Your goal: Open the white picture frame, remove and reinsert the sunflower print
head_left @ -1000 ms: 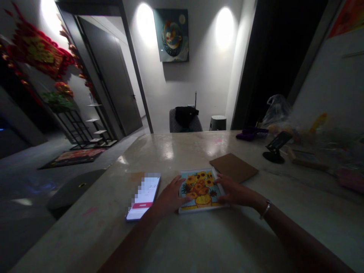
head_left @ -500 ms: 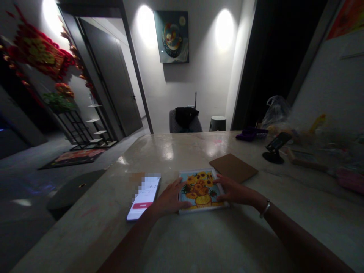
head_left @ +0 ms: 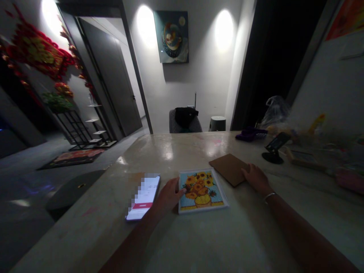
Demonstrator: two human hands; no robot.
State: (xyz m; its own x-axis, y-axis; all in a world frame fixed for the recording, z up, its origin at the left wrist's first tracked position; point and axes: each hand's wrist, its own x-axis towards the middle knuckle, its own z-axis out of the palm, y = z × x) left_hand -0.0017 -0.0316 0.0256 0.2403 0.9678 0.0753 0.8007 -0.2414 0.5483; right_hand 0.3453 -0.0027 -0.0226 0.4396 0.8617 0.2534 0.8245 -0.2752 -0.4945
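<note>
The left hand (head_left: 170, 196), its grip loose and unclenched, touches the left edge of the sunflower mosaic panel (head_left: 202, 190) lying flat on the desk (head_left: 241, 231), while the open right hand (head_left: 256, 179) rests on the brown card (head_left: 227, 168) beside the panel.

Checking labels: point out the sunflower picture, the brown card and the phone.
sunflower mosaic picture (head_left: 200, 187), head view, on the blooms at its middle
brown card (head_left: 227, 168), head view, on its bare middle
smartphone (head_left: 143, 197), head view, on its blurred screen

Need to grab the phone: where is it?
In the head view, the phone lies on the tabletop, left of the sunflower picture, beside the left hand.
</note>
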